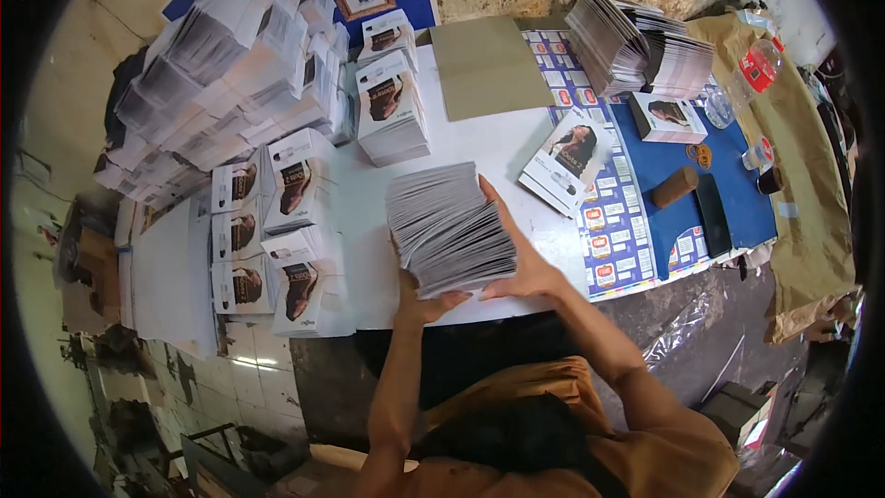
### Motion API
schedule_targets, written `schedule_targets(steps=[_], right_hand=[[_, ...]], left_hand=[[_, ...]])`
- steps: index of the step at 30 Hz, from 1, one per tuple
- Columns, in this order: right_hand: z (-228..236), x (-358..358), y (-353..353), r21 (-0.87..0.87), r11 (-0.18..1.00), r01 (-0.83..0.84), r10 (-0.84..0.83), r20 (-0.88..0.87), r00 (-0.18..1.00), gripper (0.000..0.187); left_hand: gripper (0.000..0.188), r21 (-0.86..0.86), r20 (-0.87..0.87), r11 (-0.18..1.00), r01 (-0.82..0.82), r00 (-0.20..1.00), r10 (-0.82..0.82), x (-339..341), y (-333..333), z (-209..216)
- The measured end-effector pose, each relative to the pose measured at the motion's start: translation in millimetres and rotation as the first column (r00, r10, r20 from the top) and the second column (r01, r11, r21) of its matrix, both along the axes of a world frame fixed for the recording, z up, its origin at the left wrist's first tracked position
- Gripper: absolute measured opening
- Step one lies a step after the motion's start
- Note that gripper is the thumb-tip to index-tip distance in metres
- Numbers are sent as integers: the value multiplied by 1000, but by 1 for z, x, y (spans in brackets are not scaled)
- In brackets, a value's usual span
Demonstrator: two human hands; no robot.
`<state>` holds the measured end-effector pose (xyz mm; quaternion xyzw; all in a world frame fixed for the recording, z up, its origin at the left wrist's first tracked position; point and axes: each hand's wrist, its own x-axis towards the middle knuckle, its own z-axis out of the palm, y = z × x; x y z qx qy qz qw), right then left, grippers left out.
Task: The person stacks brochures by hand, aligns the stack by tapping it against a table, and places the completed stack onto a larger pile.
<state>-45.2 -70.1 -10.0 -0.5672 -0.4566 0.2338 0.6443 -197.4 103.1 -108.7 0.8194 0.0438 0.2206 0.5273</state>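
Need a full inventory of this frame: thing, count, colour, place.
grey card stack: one, grey edges, table front centre, between both hands
white table: one, white top
printed carton piles: many, white with a dark portrait, left of the stack
tall sheet heaps: several, white-grey, far left
brown board: one, tan, table back
flat carton pair: one small pile, white, right of the stack
fanned sheet bundles: two or so, grey, back right
blue mat: one, right end
brown cylinder: one, on the mat
left hand: one, at the stack's near edge
right hand: one, along the stack's right side
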Motion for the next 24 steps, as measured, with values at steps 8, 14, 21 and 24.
schedule_targets(steps=[8, 14, 21, 24], right_hand=[[-6, -23, -7, 85, 990, 114, -105, -103, 989, 114], [-16, -19, 2, 102, 968, 230, -198, -255, 947, 93], [-19, 1, -19, -62, 998, 23, -19, 54, 998, 134], [-19, -19, -15, 77, 994, 77, -83, 73, 994, 141]], left_hand=[[122, -168, 72, 982, -91, 992, 105, -2, -23, -21], [120, -378, 363, 926, 1, 920, 147, 49, -35, 65], [108, -600, 300, 766, 232, 952, -53, 26, -25, 19], [72, 59, -21, 998, 25, 999, -23, -1, -2, -30]])
